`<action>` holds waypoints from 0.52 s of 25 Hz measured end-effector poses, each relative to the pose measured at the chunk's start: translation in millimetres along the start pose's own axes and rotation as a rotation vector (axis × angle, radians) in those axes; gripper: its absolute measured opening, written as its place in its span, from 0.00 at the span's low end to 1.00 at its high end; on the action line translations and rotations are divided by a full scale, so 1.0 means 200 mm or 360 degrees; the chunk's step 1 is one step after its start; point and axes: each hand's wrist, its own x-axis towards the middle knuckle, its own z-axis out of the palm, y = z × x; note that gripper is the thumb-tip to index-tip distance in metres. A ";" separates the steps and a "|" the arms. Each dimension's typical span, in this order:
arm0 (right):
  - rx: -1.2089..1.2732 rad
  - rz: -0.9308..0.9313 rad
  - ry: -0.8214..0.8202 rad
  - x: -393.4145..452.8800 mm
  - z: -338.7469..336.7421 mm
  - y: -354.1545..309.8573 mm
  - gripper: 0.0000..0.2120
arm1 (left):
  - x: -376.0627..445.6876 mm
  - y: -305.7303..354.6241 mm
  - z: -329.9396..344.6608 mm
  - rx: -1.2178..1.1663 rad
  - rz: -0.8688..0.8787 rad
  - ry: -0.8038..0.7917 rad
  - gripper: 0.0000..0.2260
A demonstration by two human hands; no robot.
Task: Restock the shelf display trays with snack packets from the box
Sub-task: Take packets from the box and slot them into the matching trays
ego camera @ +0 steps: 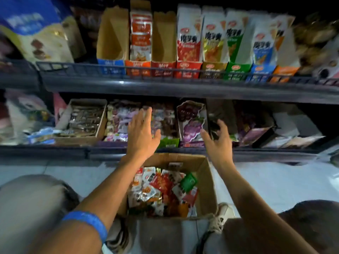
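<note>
Packets (163, 191) fill the box (207, 182) at 6 o'clock — both hands empty. Left hand (142, 132) flat, right hand (219, 139) loosely curled over lower trays (166, 142); careless reaching could topple the purple pack (192, 123).

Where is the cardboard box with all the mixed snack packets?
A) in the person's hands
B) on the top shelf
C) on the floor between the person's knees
C: the cardboard box sits on the pale floor below the shelves, between the knees, full of snack packets.
</note>
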 end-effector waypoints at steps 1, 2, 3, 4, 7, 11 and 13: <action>-0.0021 0.0094 -0.0104 -0.08 0.08 0.09 0.34 | -0.07 -0.09 0.06 0.0062 -0.0037 -0.0097 0.34; -0.0016 0.0174 -0.0220 -0.14 0.16 0.20 0.33 | -0.14 -0.17 0.14 0.0125 -0.0081 -0.0243 0.35; -0.0002 0.0255 -0.0336 -0.19 0.23 0.29 0.32 | -0.22 -0.25 0.20 0.0182 -0.0138 -0.0406 0.35; 0.0010 0.0349 -0.0433 -0.22 0.29 0.38 0.30 | -0.30 -0.32 0.28 0.0213 -0.0207 -0.0571 0.35; -0.0105 0.0707 -0.0714 -0.26 0.40 0.64 0.25 | -0.51 -0.47 0.46 0.0261 -0.0377 -0.1024 0.32; -0.0748 0.0730 -0.1395 -0.25 0.57 1.02 0.23 | -0.68 -0.59 0.70 0.0065 -0.0372 -0.1484 0.26; -0.0827 0.0726 -0.1524 -0.26 0.66 1.19 0.33 | -0.72 -0.63 0.82 0.0038 -0.0376 -0.1568 0.27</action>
